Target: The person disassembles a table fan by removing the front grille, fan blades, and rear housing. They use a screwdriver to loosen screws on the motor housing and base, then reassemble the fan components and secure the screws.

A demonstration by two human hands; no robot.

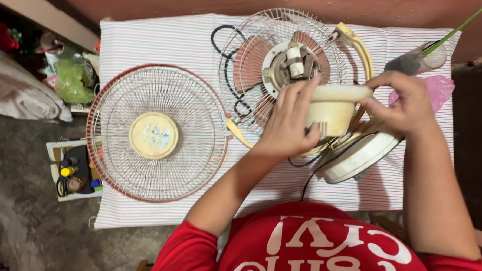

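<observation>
Holding a cream motor cover [331,109] above the desk [164,40], both hands were clenched on it: the left hand [287,124] gripped its near side, the right hand [402,104] its rim, just over the bare fan motor [293,64]; a front grille [154,133] lay leftward

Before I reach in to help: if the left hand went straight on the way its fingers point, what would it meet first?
Probably the exposed fan motor in the rear grille; the left hand points up-table, though depth is unclear.
</observation>
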